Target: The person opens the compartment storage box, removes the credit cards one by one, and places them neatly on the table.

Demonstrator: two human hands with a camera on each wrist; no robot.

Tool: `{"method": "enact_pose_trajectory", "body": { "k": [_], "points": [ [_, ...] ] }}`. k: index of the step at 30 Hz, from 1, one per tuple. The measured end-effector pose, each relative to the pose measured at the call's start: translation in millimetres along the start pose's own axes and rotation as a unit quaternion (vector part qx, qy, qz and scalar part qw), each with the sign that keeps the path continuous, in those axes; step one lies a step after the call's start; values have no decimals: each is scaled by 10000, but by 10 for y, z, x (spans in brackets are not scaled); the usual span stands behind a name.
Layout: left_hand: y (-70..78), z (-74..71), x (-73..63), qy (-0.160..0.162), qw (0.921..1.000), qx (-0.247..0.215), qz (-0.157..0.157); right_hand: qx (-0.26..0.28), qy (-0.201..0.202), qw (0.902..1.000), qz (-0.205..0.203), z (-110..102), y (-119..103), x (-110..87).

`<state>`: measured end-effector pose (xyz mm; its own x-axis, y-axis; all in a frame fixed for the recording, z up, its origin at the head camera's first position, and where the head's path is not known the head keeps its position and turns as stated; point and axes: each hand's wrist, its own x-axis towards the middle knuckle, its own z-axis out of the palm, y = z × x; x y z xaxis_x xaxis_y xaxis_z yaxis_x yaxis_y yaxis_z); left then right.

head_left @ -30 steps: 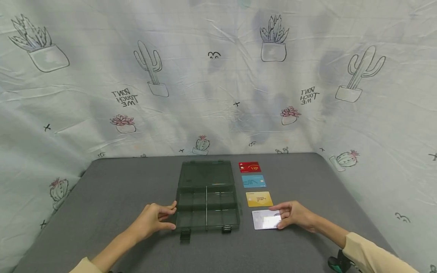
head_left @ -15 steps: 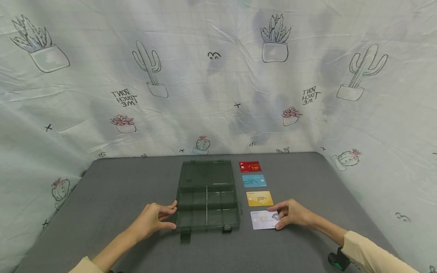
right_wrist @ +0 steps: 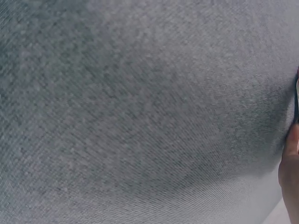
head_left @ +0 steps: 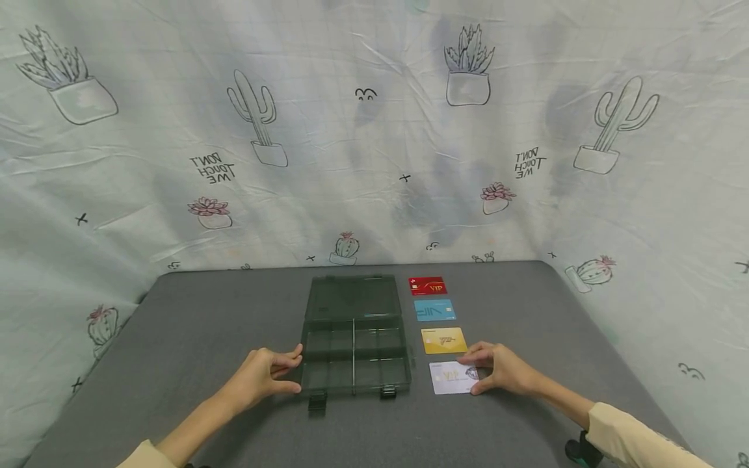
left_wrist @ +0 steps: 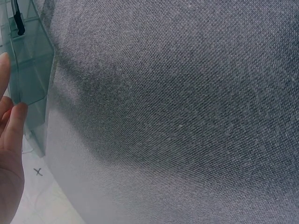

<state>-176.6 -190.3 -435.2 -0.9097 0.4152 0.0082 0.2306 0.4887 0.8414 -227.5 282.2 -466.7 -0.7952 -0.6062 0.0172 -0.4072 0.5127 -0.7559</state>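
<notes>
A dark translucent plastic box lies with its lid folded back on the table. Inside, a thin upright divider runs front to back. My left hand is at the box's left side, thumb and fingertips against the wall. In the left wrist view, fingers reach up to the greenish wall. My right hand holds a white VIP card at its right end, thumb at the near edge and fingers at the far edge. The right wrist view catches only part of that hand.
Beyond the white card, a yellow card, a blue card and a red VIP card lie in a column right of the box. Two latches stick out at the box's front. A cactus-print cloth hangs behind the grey table.
The white card has shifted slightly left with my right hand and lost its glare, so its VIP print shows. My left hand and the box have stayed put.
</notes>
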Motion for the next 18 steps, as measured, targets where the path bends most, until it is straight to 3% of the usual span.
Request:
{"method": "enact_pose_trajectory", "body": {
  "k": [6,18],
  "points": [
    [7,5,0,5,10000,35,-28,-523,45,9986,-113,-4,48,-23],
    [32,3,0,14,10000,52,-50,109,-216,9996,-177,-64,118,-44]
  ]
}}
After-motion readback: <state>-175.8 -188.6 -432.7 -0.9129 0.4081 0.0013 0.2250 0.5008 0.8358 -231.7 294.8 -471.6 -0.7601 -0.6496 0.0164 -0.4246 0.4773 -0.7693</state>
